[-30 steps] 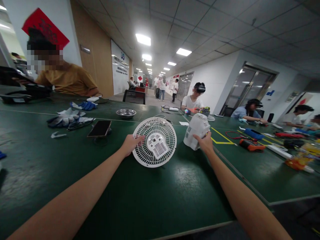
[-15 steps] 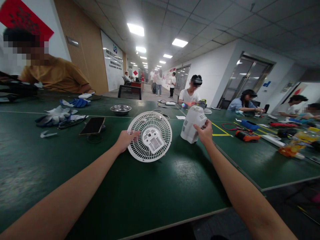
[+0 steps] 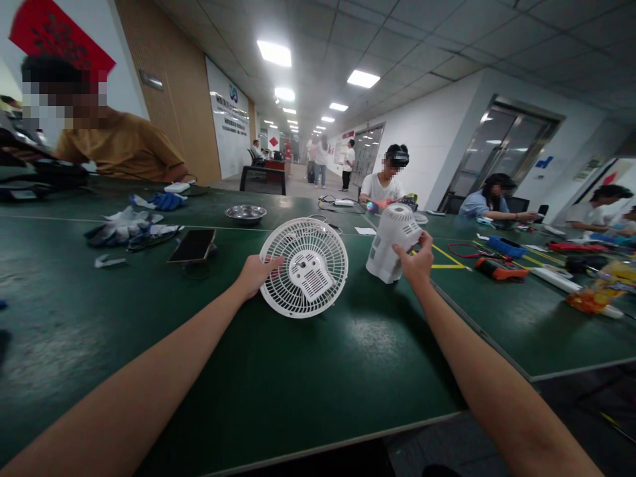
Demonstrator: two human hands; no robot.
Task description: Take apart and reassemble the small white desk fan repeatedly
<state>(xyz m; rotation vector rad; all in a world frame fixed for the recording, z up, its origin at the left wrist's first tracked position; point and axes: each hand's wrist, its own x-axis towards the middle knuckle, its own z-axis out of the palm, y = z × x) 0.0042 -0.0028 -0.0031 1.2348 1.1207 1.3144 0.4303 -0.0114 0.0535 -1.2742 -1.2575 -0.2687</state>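
My left hand (image 3: pixel 256 273) grips the left rim of a round white fan grille (image 3: pixel 325 255), thumb over its slats. The grille is tilted above the table, with a vented plate at its centre facing me. To the right, my right hand (image 3: pixel 417 258) is closed on a white plastic fan housing (image 3: pixel 390 238), which has slots near its top. The housing stands nearly upright, apart from the grille. My right fingers are partly hidden behind it.
On the green table (image 3: pixel 298 391), a phone on a stand (image 3: pixel 193 246), gloves (image 3: pixel 124 227) and a metal bowl (image 3: pixel 246 213) lie left. An orange multimeter (image 3: pixel 501 269), a blue case (image 3: pixel 505 246) and a bottle (image 3: pixel 599 291) are right. A co-worker (image 3: pixel 385 182) sits opposite.
The whole view has shifted slightly, so things appear a little further right. Both hands keep hold of the grille and the housing, with little other movement.
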